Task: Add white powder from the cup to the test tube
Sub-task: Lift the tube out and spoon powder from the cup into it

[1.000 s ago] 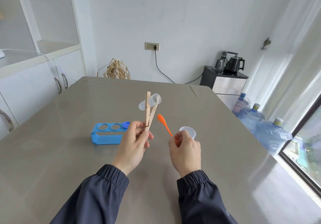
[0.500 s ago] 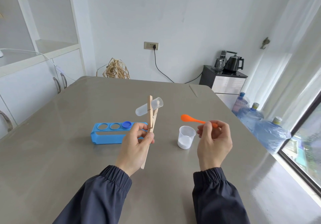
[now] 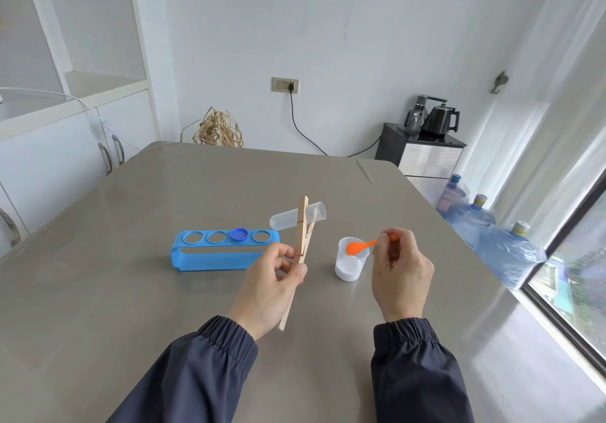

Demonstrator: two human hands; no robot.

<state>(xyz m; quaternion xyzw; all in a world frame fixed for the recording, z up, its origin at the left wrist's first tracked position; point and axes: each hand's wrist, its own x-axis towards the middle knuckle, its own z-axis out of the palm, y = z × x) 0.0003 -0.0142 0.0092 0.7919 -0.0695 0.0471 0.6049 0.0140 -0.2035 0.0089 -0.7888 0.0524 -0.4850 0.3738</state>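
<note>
My left hand (image 3: 272, 286) grips a long wooden clamp (image 3: 300, 242) that pinches a clear test tube (image 3: 285, 218). The tube lies nearly level above the table, its open mouth pointing right. A small clear cup (image 3: 350, 263) with white powder in its bottom stands on the table just right of the clamp. My right hand (image 3: 398, 273) pinches the handle of an orange spoon (image 3: 359, 246). The spoon's bowl sits over the cup's mouth, pointing left.
A blue test tube rack (image 3: 210, 255) with a blue cap (image 3: 239, 235) in one hole lies left of the clamp on the grey table (image 3: 131, 291). Water jugs (image 3: 498, 242) stand on the floor beyond the table's right edge, by the window.
My right hand has brought the orange spoon down and left, from above the cup to the cup's mouth. The left hand with the clamp and tube has barely moved.
</note>
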